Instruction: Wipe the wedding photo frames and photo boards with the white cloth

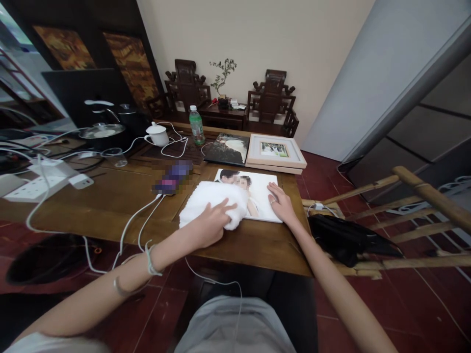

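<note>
Two hands on photo print (263,196): left hand (211,223) pinches white cloth (213,203) w/ closed fingers; right hand (280,203) lies flat, open, steadying print, holding nothing.

Three photo pictures (257,196), two chairs (186,86).

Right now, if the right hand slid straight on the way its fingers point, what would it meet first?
The right hand lies flat on the photo print, fingers aimed away and slightly left. Past the print's far edge, it would probably meet the framed picture first, though depth is unclear.
</note>
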Action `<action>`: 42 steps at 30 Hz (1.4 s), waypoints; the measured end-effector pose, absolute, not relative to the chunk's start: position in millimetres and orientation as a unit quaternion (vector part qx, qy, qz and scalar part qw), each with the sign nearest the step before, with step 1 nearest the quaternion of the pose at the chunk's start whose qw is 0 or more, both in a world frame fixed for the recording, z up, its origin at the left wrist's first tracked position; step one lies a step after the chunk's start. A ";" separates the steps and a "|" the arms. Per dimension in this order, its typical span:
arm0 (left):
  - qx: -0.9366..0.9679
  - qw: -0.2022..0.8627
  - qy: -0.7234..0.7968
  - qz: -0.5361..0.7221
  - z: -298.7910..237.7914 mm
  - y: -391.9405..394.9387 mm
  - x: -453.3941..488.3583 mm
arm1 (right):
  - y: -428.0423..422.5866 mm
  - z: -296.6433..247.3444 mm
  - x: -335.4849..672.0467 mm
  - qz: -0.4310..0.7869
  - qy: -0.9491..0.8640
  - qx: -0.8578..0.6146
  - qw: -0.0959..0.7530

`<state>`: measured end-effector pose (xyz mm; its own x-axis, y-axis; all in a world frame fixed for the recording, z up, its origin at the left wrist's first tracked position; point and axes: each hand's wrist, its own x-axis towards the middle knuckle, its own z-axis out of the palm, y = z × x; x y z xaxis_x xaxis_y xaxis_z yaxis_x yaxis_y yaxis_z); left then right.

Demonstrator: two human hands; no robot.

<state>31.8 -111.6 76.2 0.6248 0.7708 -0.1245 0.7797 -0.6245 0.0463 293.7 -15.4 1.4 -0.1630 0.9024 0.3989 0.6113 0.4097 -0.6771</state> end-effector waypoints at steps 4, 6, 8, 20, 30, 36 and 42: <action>0.888 0.047 0.453 -0.054 81.2 -85.7 32.2 | -14.8 0.8 294.3 0.183 -0.740 -0.507 0.402; 0.878 0.037 0.475 -0.048 83.2 -59.7 32.1 | -14.6 0.7 294.7 0.183 -0.740 -0.505 0.404; 0.872 0.023 0.488 -0.035 83.0 -31.0 30.9 | -14.6 0.8 295.1 0.182 -0.742 -0.506 0.400; 0.867 0.012 0.497 -0.018 69.9 -30.4 11.9 | -15.8 0.5 293.3 0.182 -0.741 -0.504 0.405; 0.894 0.063 0.441 -0.053 78.0 -123.5 4.4 | -14.7 0.2 293.8 0.177 -0.743 -0.508 0.397; 0.881 0.036 0.472 -0.022 78.5 -58.3 14.1 | -15.4 1.0 294.2 0.174 -0.743 -0.513 0.393; 0.861 0.010 0.508 -0.003 79.0 18.3 26.3 | -15.5 2.3 294.8 0.174 -0.748 -0.509 0.388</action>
<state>26.3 18.3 79.0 0.4834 0.8753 -0.0149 0.8754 -0.4832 0.0147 294.8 -15.5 2.3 -0.1805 0.8972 0.4031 0.6277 0.4206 -0.6550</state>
